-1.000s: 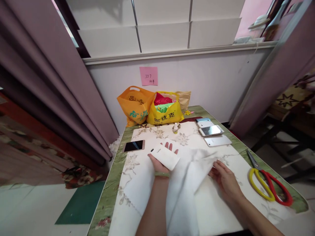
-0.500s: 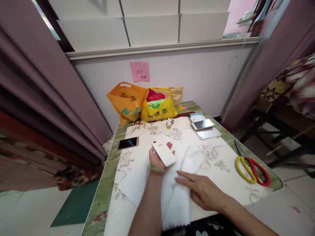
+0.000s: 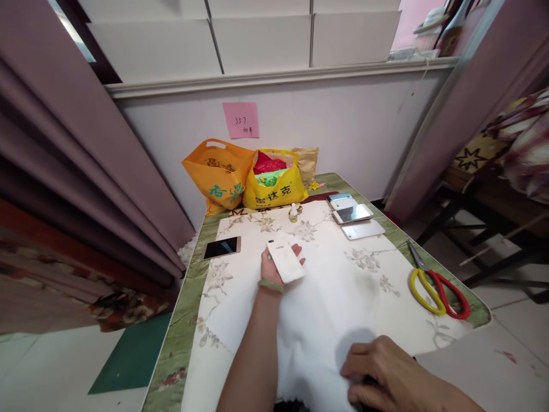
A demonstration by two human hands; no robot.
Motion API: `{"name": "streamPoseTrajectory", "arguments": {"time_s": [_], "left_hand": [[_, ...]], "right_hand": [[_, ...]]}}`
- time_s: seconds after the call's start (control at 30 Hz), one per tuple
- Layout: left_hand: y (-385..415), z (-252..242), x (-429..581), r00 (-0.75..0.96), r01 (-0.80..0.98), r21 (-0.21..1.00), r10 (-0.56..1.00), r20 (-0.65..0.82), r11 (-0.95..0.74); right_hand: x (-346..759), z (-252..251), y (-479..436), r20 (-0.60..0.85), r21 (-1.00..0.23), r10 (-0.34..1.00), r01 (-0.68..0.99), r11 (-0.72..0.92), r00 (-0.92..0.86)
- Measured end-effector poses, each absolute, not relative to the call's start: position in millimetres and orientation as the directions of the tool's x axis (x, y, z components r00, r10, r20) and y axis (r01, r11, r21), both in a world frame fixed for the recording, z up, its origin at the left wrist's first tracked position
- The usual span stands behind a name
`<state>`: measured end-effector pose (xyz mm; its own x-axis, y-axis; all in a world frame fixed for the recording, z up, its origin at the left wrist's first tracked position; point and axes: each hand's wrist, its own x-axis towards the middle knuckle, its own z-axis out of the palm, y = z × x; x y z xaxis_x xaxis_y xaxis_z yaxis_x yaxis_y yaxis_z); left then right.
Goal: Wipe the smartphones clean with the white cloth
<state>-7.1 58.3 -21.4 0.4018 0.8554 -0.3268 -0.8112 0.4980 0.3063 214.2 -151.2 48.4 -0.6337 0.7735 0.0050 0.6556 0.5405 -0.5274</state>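
Note:
My left hand (image 3: 270, 264), palm up with a bracelet at the wrist, holds a white smartphone (image 3: 286, 262), its back and camera facing up. A white cloth (image 3: 313, 337) lies beneath my left forearm and runs to the table's near edge. At the cloth's right side, my right hand (image 3: 380, 369) has its fingers curled in and seems to pinch the cloth; the fingertips are partly hidden. A dark phone (image 3: 222, 247) lies face up left of my left hand. Several other phones (image 3: 354, 214) are grouped at the back right.
Scissors (image 3: 437, 286) with yellow and red handles lie at the right table edge. A small bottle (image 3: 293, 213) stands before the yellow bag (image 3: 277, 191) and orange bag (image 3: 221, 177). A floral cover (image 3: 218, 280) covers much of the table.
My right hand has moved toward me and slightly right, from outstretched fingers to curled ones. The folded layer of cloth has been drawn down. My left hand still holds the smartphone.

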Motion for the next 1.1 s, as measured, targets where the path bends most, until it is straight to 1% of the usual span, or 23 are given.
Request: {"name": "streamPoseTrajectory", "arguments": {"time_s": [0.07, 0.1, 0.13, 0.2, 0.27, 0.33, 0.4, 0.5, 0.53, 0.6, 0.67, 0.73, 0.8, 0.87, 0.93, 0.97, 1.0, 1.03, 1.07, 1.1], "left_hand": [[68.0, -21.0, -10.6, 0.445, -0.776, 0.324, 0.833, -0.327, 0.542], [72.8, -20.6, -12.2, 0.458, -0.760, 0.335, 0.824, -0.332, 0.557], [77.1, -19.9, -13.4, 0.463, -0.746, 0.348, 0.818, -0.341, 0.567], [83.0, -18.2, -14.3, 0.456, -0.730, 0.372, 0.815, -0.358, 0.573], [83.6, -15.3, -12.5, 0.428, -0.739, 0.386, 0.827, -0.365, 0.553], [78.4, -10.9, -8.3, 0.395, -0.769, 0.382, 0.851, -0.347, 0.513], [67.9, -5.7, -2.5, 0.391, -0.801, 0.358, 0.871, -0.296, 0.481], [46.6, -1.3, 7.0, 0.413, -0.832, 0.315, 0.889, -0.199, 0.457], [39.1, -1.7, 9.8, 0.414, -0.836, 0.307, 0.890, -0.188, 0.454], [25.2, -5.4, 14.2, 0.414, -0.833, 0.302, 0.884, -0.216, 0.464], [13.6, -10.7, 16.6, 0.406, -0.819, 0.305, 0.867, -0.288, 0.485], [5.2, -14.2, 17.9, 0.402, -0.803, 0.308, 0.845, -0.352, 0.511], [0.0, -14.2, 19.0, 0.421, -0.777, 0.317, 0.824, -0.380, 0.543], [-2.9, -11.6, 20.8, 0.449, -0.747, 0.335, 0.808, -0.382, 0.574], [-5.0, -8.4, 23.0, 0.466, -0.733, 0.346, 0.803, -0.373, 0.586], [-6.0, -6.9, 24.1, 0.469, -0.737, 0.344, 0.806, -0.362, 0.583], [-7.2, -5.6, 25.0, 0.468, -0.746, 0.336, 0.811, -0.350, 0.575], [-8.5, -4.4, 25.8, 0.466, -0.756, 0.327, 0.817, -0.340, 0.567], [-9.8, -3.2, 26.3, 0.460, -0.765, 0.320, 0.822, -0.335, 0.558], [-11.1, -2.0, 26.6, 0.450, -0.773, 0.316, 0.827, -0.337, 0.550]], "right_hand": [[219.5, 43.8, -141.4, -0.011, -0.620, 0.814, 0.642, 0.450, -0.581], [225.1, 40.6, -134.0, -0.014, -0.648, 0.856, 0.656, 0.386, -0.517], [232.7, 36.8, -125.4, 0.005, -0.654, 0.909, 0.686, 0.318, -0.416], [252.0, 27.7, -106.9, 0.068, -0.607, 0.987, 0.779, 0.156, -0.145], [273.0, 17.6, -89.6, 0.129, -0.539, 0.988, 0.842, 0.000, 0.083], [290.8, 7.6, -76.1, 0.131, -0.492, 0.971, 0.864, -0.110, 0.198], [302.1, -0.8, -67.0, 0.105, -0.475, 0.970, 0.868, -0.145, 0.220], [307.0, -6.9, -59.1, 0.073, -0.474, 0.977, 0.869, -0.145, 0.202], [306.6, -6.7, -57.3, 0.056, -0.465, 0.978, 0.873, -0.150, 0.199], [304.7, -2.9, -53.5, 0.011, -0.426, 0.982, 0.889, -0.168, 0.191], [302.1, 4.0, -48.7, -0.017, -0.395, 0.983, 0.902, -0.173, 0.181], [297.3, 12.5, -42.4, 0.002, -0.421, 0.983, 0.892, -0.164, 0.182], [286.3, 21.4, -35.8, 0.021, -0.533, 0.980, 0.832, -0.157, 0.198], [266.2, 30.5, -30.8, -0.018, -0.718, 0.976, 0.677, -0.164, 0.217], [238.4, 38.8, -28.6, -0.108, -0.906, 0.976, 0.386, -0.175, 0.189], [223.4, 42.0, -28.8, -0.138, -0.960, 0.985, 0.232, -0.158, 0.100], [208.8, 44.1, -29.7, -0.122, -0.988, 0.992, 0.101, -0.120, -0.018], [195.7, 44.7, -31.3, -0.079, -0.997, 0.984, 0.015, -0.078, -0.157], [184.5, 43.6, -33.6, -0.010, -1.000, 0.984, -0.009, -0.012, -0.176], [175.7, 40.5, -36.5, 0.073, -0.997, 0.983, 0.026, 0.078, -0.168]]}}
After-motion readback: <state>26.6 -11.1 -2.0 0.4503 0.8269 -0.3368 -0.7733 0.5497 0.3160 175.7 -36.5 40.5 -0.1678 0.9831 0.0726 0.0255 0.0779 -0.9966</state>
